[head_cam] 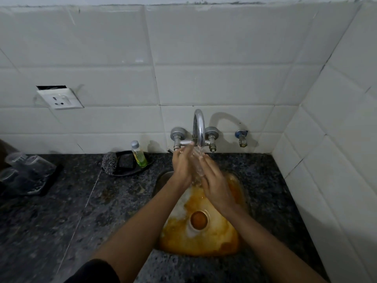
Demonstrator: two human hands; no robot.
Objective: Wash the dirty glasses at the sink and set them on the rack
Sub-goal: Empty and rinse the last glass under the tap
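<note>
My left hand (183,166) and my right hand (214,180) meet palm to palm under the running tap (199,127), above the orange-stained sink (214,240). Water streams between the stretched fingers, and I see only blurred water there, no solid object. Three clear glasses stand upside down on a dark rack (48,183) at the far left of the counter: one at the back (15,158), one beside it (38,163) and one in front (8,175).
A black oval dish (146,167) left of the tap holds a steel scrubber (109,163), a dark sponge (125,161) and a small bottle of green liquid (139,156). A wall socket (60,98) hangs loose. A tiled wall closes the right side.
</note>
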